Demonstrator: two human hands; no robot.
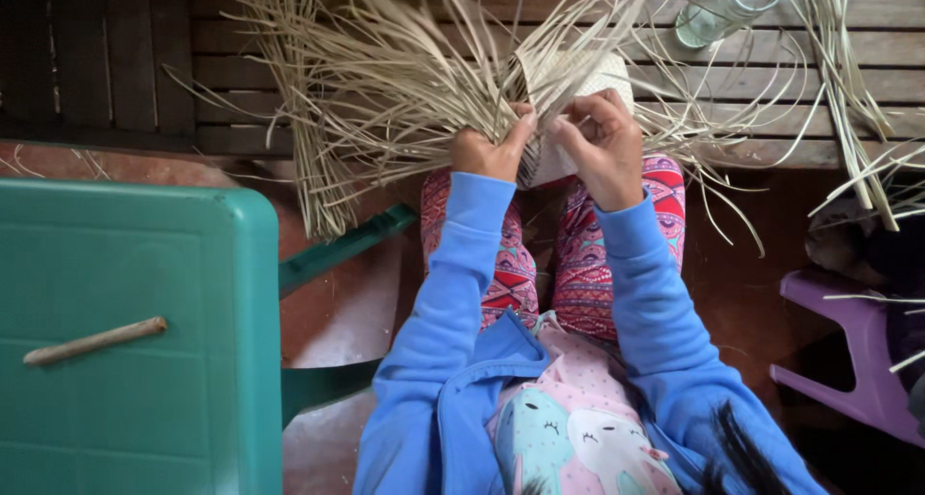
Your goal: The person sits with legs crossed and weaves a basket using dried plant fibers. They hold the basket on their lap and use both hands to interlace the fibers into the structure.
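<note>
A person in a blue jacket sits over patterned leggings, holding a half-woven straw basket (pixel 568 85) above the knees. The left hand (pixel 491 146) grips the basket's left side, fingers closed around a bundle of loose straw strips (pixel 376 80) that fan outward. The right hand (pixel 605 143) pinches strips at the basket's right edge. Behind the basket lies a slatted wooden floor (pixel 771 80) with a clear glass jar (pixel 723 8). Left of the basket stands a green plastic counter (pixel 135 264) carrying a wooden stick (pixel 94 341); right, a purple stool (pixel 858 360).
</note>
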